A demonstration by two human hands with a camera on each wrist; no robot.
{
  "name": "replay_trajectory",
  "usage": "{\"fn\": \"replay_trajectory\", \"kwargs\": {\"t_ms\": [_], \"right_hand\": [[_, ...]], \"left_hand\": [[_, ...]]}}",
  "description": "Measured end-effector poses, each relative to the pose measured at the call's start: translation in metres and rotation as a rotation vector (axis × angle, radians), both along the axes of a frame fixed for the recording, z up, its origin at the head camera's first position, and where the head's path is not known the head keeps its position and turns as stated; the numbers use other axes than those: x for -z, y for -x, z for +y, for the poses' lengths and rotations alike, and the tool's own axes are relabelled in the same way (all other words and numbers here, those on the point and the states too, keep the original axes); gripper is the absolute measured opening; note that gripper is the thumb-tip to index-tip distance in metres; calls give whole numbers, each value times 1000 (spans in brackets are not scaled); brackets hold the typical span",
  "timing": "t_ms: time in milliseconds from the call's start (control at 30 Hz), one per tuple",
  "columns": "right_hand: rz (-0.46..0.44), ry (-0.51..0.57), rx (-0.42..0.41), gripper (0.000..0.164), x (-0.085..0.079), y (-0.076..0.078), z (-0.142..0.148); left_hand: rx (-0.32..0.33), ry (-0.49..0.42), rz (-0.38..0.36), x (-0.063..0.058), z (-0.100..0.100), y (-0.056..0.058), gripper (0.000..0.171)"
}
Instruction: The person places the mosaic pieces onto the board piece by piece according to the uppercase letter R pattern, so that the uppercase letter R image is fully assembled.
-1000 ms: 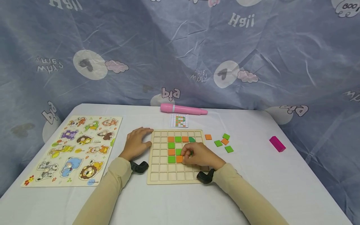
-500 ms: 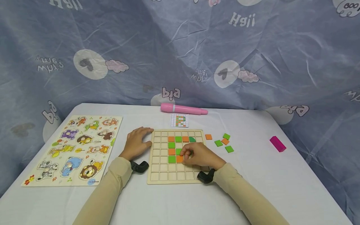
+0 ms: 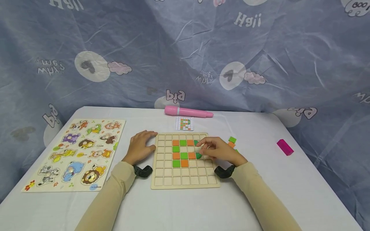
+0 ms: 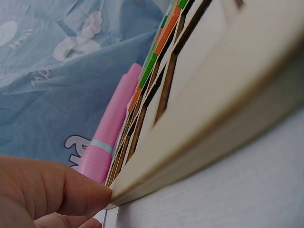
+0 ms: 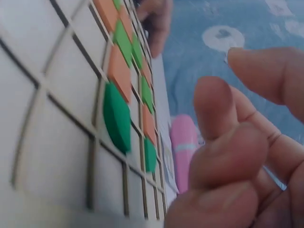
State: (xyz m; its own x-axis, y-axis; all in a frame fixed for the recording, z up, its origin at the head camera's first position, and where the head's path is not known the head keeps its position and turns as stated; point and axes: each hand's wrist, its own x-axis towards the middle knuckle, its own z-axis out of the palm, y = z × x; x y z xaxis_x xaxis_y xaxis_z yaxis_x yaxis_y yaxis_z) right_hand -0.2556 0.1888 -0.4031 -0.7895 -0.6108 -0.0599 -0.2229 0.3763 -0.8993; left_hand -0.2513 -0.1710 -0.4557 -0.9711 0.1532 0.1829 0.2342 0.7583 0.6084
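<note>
Grid board (image 3: 186, 181): pale wood, darker-lined squares. On it, orange tiles (image 3: 176, 143) and bright green tiles (image 3: 176, 163) alternate; rounded pieces (image 3: 198, 156) at right, deep green. Far card (image 3: 184, 124): white grid, orange-and-green letter pattern. Pen (image 3: 189, 112): pink, pale blue band. Block (image 3: 285, 147), right: magenta. Left puzzle (image 3: 65, 189): cream, multicoloured animals. Tablecloth (image 3: 312, 189): white. Sleeves (image 3: 261, 195): beige. Backdrop (image 3: 162, 41): grey-blue, white circles, grey hearts, pink clouds, pale lettering.

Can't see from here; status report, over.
Left hand touching grid board. Right hand above board, apparently empty. Board partly tiled. Loose tiles partly hidden behind right hand.
</note>
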Motion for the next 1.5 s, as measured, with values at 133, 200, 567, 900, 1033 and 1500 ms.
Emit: {"fn": "replay_trajectory", "kwargs": {"t_ms": [133, 200, 567, 900, 1033, 1500], "right_hand": [[-1, 35, 104, 35, -1, 9, 16], [11, 43, 150, 37, 0, 13, 25], [34, 41, 331, 38, 11, 26, 61], [43, 1, 348, 35, 19, 34, 66], [34, -44, 358, 35, 21, 37, 64], [27, -187, 364, 36, 17, 44, 55]], "left_hand": [[-1, -4, 3, -1, -1, 0, 60], [-1, -4, 5, -1, -1, 0, 60], [-5, 5, -2, 0, -1, 1, 61], [-3, 3, 5, 2, 0, 1, 60], [0, 5, -1, 3, 0, 2, 60], [-1, 4, 7, 5, -1, 4, 60]]}}
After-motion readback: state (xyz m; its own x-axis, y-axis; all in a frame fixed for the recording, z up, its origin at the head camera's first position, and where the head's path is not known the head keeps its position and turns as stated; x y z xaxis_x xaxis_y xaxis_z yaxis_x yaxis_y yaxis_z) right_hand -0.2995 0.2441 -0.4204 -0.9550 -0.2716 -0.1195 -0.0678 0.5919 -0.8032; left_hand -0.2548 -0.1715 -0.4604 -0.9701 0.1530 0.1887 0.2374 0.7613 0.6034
